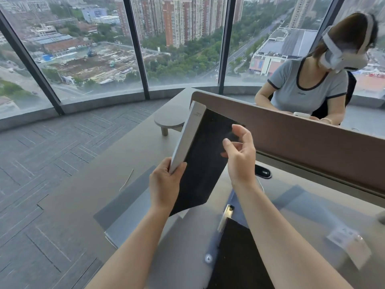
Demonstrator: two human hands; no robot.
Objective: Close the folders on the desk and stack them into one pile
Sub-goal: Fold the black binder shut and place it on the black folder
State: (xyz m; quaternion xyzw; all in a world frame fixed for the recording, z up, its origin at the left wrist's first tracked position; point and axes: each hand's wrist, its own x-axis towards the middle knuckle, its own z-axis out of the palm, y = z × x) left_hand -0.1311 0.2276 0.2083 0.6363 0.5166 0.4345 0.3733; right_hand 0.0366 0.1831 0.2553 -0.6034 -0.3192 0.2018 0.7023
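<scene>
A closed black folder [205,155] with a light grey spine is lifted above the desk [83,197], tilted with its spine to the left. My left hand [165,184] grips its lower spine corner. My right hand [239,155] hovers just over the folder's right side, fingers apart, holding nothing. On the desk below lies an open grey-blue folder [129,207] spread flat, with a metal clip [228,211] near its middle. Another black folder [239,257] lies near the front edge, partly under my right forearm.
A brown divider panel [302,140] runs along the desk's far side; a person sits behind it. A clear mat [312,222] with a white label [350,245] lies at right. A black oval cable port [263,171] sits by the panel. A small round stool [169,120] stands beyond the desk.
</scene>
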